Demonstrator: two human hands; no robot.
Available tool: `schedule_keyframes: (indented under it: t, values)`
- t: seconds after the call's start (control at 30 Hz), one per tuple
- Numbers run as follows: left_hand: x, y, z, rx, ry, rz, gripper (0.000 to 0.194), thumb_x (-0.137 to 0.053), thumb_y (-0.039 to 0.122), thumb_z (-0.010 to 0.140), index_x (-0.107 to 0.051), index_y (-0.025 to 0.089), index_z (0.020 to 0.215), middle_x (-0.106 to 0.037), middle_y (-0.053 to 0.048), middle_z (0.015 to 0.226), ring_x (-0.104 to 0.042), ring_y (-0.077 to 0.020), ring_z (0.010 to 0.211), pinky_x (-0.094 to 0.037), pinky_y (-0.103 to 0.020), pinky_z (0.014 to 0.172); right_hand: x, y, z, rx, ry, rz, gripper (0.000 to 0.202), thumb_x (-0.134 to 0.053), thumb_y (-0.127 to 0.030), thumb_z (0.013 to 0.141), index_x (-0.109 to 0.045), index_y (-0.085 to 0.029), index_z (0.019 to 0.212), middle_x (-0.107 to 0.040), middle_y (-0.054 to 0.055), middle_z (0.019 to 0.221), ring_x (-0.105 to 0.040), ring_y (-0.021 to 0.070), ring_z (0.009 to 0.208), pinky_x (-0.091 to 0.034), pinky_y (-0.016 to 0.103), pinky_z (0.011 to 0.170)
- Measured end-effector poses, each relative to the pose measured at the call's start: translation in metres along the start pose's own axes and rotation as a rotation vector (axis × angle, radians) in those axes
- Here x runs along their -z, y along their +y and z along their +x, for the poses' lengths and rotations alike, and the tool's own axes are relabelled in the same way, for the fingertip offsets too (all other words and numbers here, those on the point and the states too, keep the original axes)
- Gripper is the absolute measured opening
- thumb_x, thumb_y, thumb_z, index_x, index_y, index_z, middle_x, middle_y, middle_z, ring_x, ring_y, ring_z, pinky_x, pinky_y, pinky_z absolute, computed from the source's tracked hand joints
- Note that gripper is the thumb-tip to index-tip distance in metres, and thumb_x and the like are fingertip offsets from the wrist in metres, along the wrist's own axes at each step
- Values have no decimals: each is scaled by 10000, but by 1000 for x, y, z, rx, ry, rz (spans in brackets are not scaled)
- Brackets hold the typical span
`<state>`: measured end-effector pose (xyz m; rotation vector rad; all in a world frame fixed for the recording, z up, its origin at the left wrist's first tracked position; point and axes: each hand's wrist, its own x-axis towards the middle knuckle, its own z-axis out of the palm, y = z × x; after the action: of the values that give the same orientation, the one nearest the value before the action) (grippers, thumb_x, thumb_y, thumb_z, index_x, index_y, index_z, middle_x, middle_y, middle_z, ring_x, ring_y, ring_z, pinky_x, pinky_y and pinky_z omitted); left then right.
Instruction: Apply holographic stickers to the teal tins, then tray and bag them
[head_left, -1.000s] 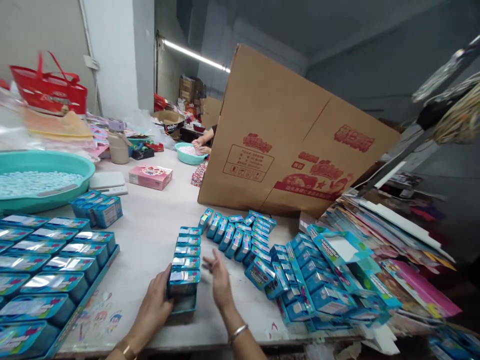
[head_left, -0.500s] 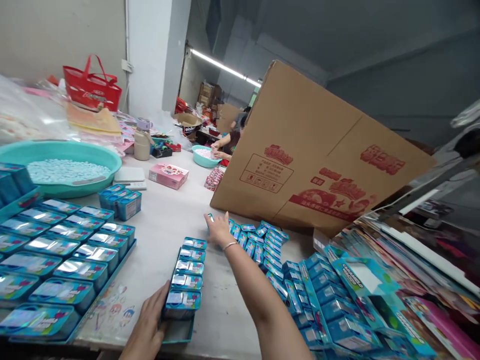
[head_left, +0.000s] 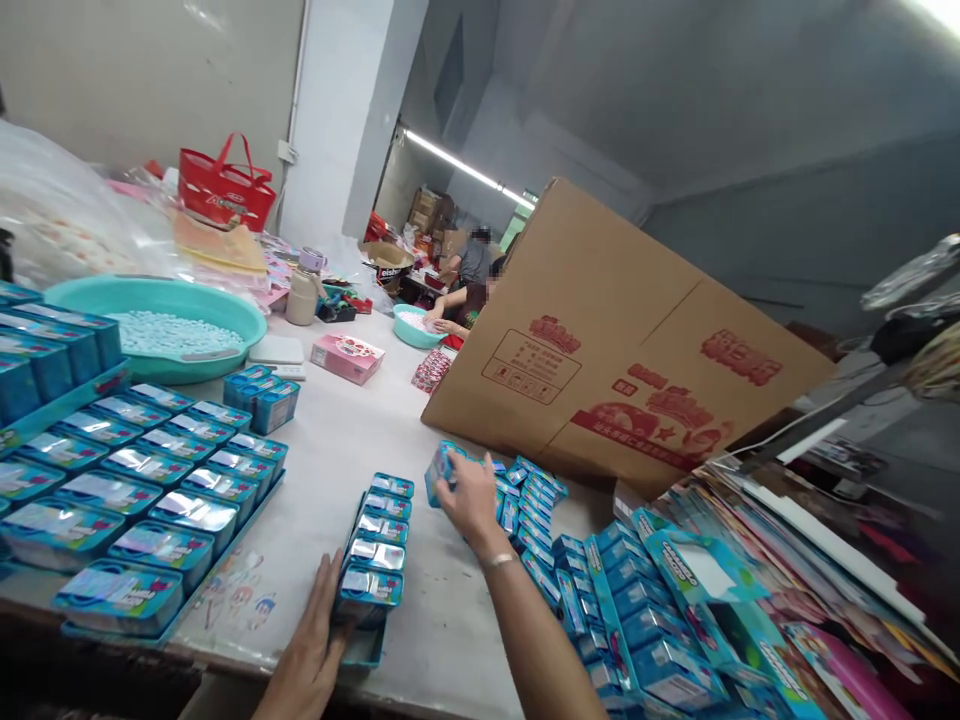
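A narrow blue tray [head_left: 364, 655] near the table's front edge holds a row of several blue tins [head_left: 376, 553]; its near end has a gap. My left hand [head_left: 311, 625] lies along the tray's left side, thumb at the near tin, steadying or gripping the tray. Beyond and to the right, my right hand [head_left: 469, 500] has its fingers closed on a blue tin [head_left: 439, 472], which is tilted above the table. A pile of blue tins [head_left: 536, 505] lies to the right of that hand.
Left are a large tray of tins [head_left: 112, 505] and a teal basin [head_left: 172, 300]. A big cardboard box [head_left: 600, 350] leans behind. At right stands a filled blue display box [head_left: 645, 610]. People work at the back near a small basin [head_left: 416, 328].
My right hand has come back slightly towards me and to the right, and a blue tin now shows clearly in its fingers. My left hand stays at the tray. The view has shifted.
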<state>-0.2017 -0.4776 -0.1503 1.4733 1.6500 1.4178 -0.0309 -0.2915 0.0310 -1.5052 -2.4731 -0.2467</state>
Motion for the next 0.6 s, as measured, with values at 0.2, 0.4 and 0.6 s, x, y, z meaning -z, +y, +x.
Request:
schedule_keyframes:
  t: [0.2, 0.4, 0.6]
  values:
    - [-29, 17, 0, 43, 29, -185, 608, -338, 321, 1017, -181, 272, 1602, -210, -18, 1677, -166, -225, 1536, -92, -457, 1259, 29, -6, -140, -465, 318, 776, 452, -620, -459, 869, -690, -144, 1186, -747, 103, 1016, -693, 263, 896, -548, 344, 809]
    - [-31, 27, 4, 274, -33, -372, 727, -355, 531, 1006, -164, 163, 1603, -136, -59, 1691, -94, -224, 1549, -46, -409, 1267, -14, -61, -184, -620, 337, 1094, 359, -663, -449, 860, -726, -127, 1006, -742, 49, 830, -657, 189, 709, -530, 266, 665]
    - [-22, 19, -2, 70, -172, -290, 882, -394, 599, 968, -12, 126, 1607, 6, -108, 1697, -5, -255, 1553, -33, -473, 1258, -30, -94, -168, -672, 447, 820, 375, -685, -517, 857, -690, -171, 1002, -715, 17, 744, -648, 177, 659, -490, 259, 656]
